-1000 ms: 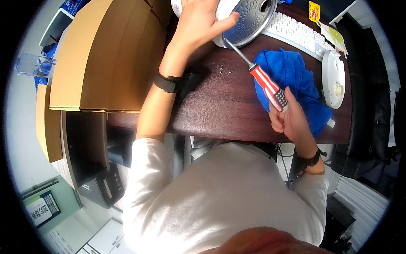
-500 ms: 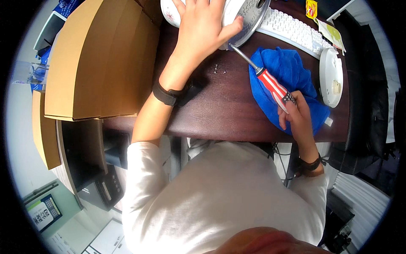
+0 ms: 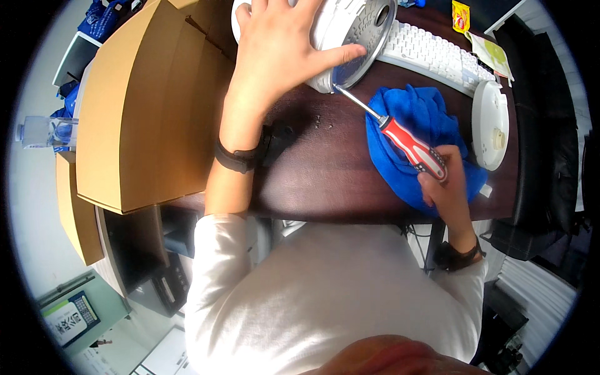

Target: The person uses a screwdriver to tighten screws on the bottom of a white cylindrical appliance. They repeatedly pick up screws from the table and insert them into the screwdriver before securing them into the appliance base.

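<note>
Spread across a white rounded appliance [image 3: 340,19], which lies on its side, is my left hand [image 3: 275,53]; its thumb stretches over the metal-rimmed end with slots in it. The fingertips are cut off at the top edge. My right hand [image 3: 447,181] is closed round the rear of a screwdriver [image 3: 406,144] with a red, white and dark starred handle. The screwdriver's shaft slants up to the left, its tip at the appliance's lower rim; whether it sits in a screw I cannot tell. Several small screws [image 3: 322,122] lie on the dark table between my hands.
A blue cloth [image 3: 400,169] lies under the screwdriver. Right of it is a round white cover [image 3: 490,128]. Behind stand a white keyboard [image 3: 428,53] and a yellow packet [image 3: 460,15]. A large cardboard box [image 3: 144,119] fills the table's left side.
The appliance has tilted a little, showing more of its slotted end. My left hand has shifted left and down with it. The screwdriver's handle has turned and moved slightly down.
</note>
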`<move>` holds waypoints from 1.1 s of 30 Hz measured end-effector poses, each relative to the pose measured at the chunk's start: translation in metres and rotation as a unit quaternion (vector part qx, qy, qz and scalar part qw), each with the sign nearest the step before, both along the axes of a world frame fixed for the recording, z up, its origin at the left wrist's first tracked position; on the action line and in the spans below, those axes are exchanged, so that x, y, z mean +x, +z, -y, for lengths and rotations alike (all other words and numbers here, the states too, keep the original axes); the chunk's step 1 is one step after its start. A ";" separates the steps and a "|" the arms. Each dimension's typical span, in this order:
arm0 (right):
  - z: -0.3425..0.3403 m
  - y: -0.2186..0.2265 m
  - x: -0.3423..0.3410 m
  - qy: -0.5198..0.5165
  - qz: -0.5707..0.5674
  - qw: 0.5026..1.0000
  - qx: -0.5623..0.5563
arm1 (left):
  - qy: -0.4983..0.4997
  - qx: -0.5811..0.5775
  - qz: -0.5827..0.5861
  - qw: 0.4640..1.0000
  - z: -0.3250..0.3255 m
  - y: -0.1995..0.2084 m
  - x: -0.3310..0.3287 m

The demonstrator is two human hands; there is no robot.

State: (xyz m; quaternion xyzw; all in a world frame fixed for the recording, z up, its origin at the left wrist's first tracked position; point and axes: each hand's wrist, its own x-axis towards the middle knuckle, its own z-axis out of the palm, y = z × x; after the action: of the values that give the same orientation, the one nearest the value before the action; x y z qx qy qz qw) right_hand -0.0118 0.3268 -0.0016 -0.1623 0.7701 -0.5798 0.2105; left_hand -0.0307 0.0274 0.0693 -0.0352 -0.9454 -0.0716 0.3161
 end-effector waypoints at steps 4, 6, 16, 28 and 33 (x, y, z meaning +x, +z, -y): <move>-0.005 -0.003 0.000 -0.013 -0.069 0.997 0.011 | -0.014 0.030 -0.024 0.999 0.008 -0.009 -0.011; -0.005 -0.004 0.000 -0.014 -0.041 0.999 0.018 | -0.030 0.042 -0.054 0.997 0.010 -0.014 -0.016; 0.000 -0.015 -0.006 -0.003 -0.162 0.983 0.089 | -0.022 0.019 -0.075 0.997 0.010 -0.024 -0.022; -0.032 0.002 -0.034 0.026 -0.214 0.964 0.153 | 0.083 -0.010 -0.086 0.993 -0.037 -0.028 -0.013; -0.036 -0.009 -0.046 0.069 -0.210 0.964 0.146 | 0.064 0.015 -0.089 0.994 -0.037 -0.025 -0.010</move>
State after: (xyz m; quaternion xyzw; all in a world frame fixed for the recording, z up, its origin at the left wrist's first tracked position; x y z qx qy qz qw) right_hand -0.0579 0.3625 -0.0103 -0.3009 0.8603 -0.3979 0.1049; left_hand -0.0404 0.0641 0.0439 0.0238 -0.9127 -0.0622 0.4031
